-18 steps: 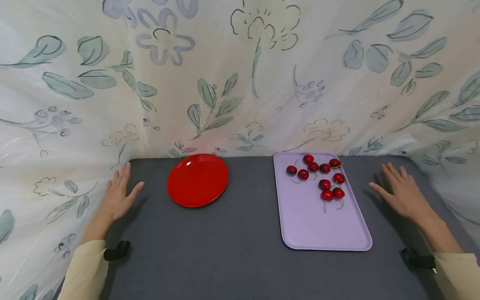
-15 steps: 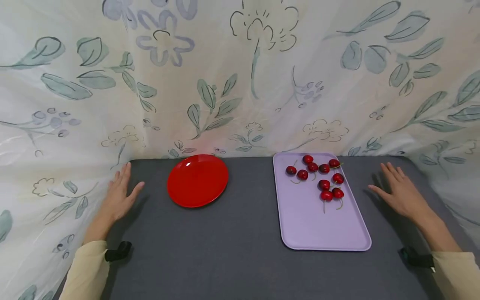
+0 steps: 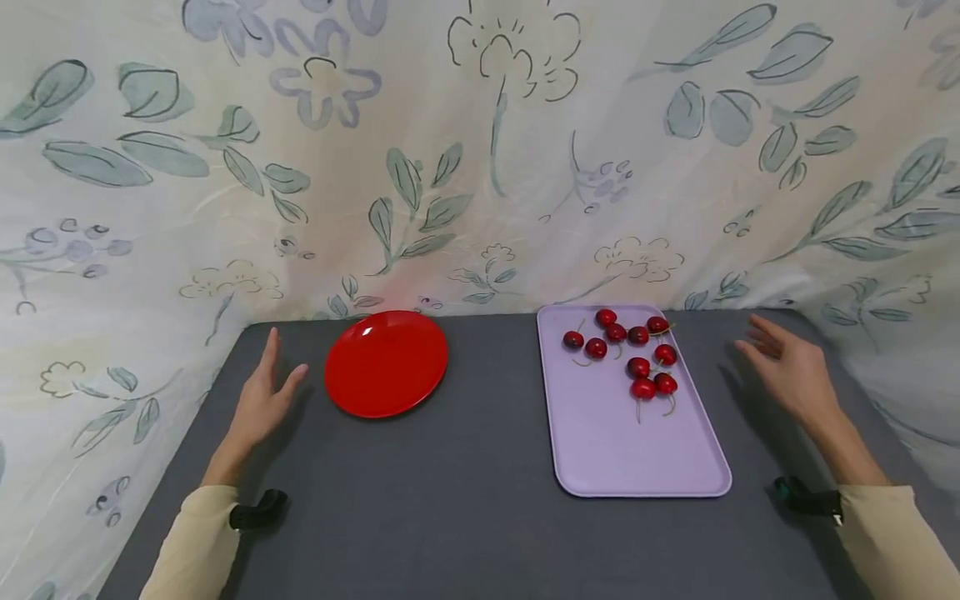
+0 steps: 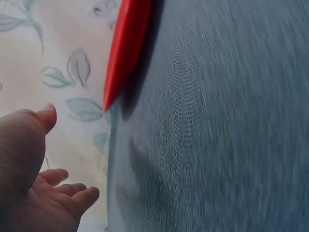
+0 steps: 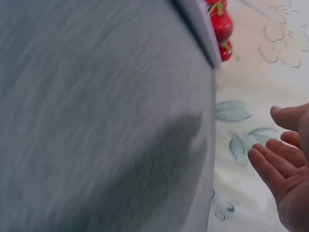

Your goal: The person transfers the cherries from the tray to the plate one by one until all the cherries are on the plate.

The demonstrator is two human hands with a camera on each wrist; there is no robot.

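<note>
The left hand (image 3: pixel 262 400) hovers with loose, straight fingers just left of the red plate (image 3: pixel 386 362) and holds nothing; the right hand (image 3: pixel 787 371) is also relaxed and free, lifted a little above the grey table (image 3: pixel 465 500), to the right of the lilac tray (image 3: pixel 633 442). The cherries (image 3: pixel 630 354) lie in a loose group on the far half of this tray, some touching each other, some with thin green stems that point outward. The near half of the tray is bare. I judge the cherries to be light, smooth and round, so they can roll or slip easily, and the skin will bruise under a hard squeeze. A gentle pinch on the stem, or a soft hold around the body with two fingertips, looks the safest place to take one
</note>
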